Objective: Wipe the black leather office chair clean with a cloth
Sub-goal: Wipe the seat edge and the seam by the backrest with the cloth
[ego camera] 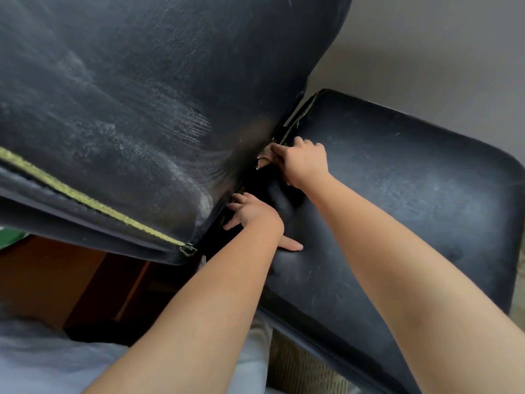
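Item: black leather office chair, seen from above and close. Backrest point(136, 103): fills the upper left of the view, its leather streaked with pale smears and fine parallel wipe marks; an olive-yellow zipper point(93, 203) runs along its lower edge and ends in a metal pull beside the crease. Seat point(397, 200): lies to the right of the backrest, dull and dusty, with faint scratches. Crease point(255, 189) between backrest and seat: dark, with a torn seam showing at its far end. Cloth point(265, 160): tan, mostly hidden, bunched in the crease, touching the backrest's lower corner. Right hand point(305, 162): fingers curled round the cloth, pressing it into the crease at the seat's rear edge. Left hand point(251, 213): just nearer than the right hand along the same crease, fingers straight and spread, tips tucked against the backrest's lower edge, thumb lying flat on the seat; it holds nothing. Both forearms bare. Below the backrest: brown wooden furniture point(71, 280), a sliver of something green at the left edge, and pale fabric in the near left corner. Beyond the seat: a plain grey wall point(440, 52).
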Available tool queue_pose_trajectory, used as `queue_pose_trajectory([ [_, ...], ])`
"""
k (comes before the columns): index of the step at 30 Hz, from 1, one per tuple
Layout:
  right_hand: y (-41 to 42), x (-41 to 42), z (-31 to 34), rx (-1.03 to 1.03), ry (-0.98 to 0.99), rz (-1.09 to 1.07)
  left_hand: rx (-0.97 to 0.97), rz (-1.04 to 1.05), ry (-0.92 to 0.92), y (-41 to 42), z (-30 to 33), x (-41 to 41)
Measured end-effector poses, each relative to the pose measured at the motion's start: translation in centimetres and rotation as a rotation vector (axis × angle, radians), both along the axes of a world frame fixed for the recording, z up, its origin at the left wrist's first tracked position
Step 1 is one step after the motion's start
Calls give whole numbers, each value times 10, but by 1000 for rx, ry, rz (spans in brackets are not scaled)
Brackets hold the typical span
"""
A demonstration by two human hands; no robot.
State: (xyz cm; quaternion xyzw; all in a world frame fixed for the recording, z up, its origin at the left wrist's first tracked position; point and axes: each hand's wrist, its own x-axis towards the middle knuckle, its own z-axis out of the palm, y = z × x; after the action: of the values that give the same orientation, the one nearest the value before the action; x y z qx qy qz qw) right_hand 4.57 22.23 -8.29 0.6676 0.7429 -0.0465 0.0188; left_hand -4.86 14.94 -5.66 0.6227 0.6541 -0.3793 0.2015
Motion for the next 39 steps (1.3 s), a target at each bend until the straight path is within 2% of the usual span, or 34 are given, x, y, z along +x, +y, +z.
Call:
queue_pose_trajectory([
  [3,2,-6,-1,-11,53,-51,13,-27,0,0,-3,-2],
  [8,-18,-7,-5,13,37,36,-5,21,4,2,-4,1],
  [14,6,-9,4,-64,77,-96,2,0,-5,2,-6,-1],
  [19,-12,-4,-5,9,71,-16,6,43,-4,3,-6,0],
  [24,-3,-14,1,-31,128,-119,7,20,-4,3,-8,-1],
  [29,-26,-15,-4,-8,95,-22,10,29,2,2,-3,1],
  [36,-1,-17,6,-60,141,-150,56,-48,19,-1,-7,-3],
  [39,-17,-15,-2,-36,132,-75,52,-17,17,-2,-4,-2],
])
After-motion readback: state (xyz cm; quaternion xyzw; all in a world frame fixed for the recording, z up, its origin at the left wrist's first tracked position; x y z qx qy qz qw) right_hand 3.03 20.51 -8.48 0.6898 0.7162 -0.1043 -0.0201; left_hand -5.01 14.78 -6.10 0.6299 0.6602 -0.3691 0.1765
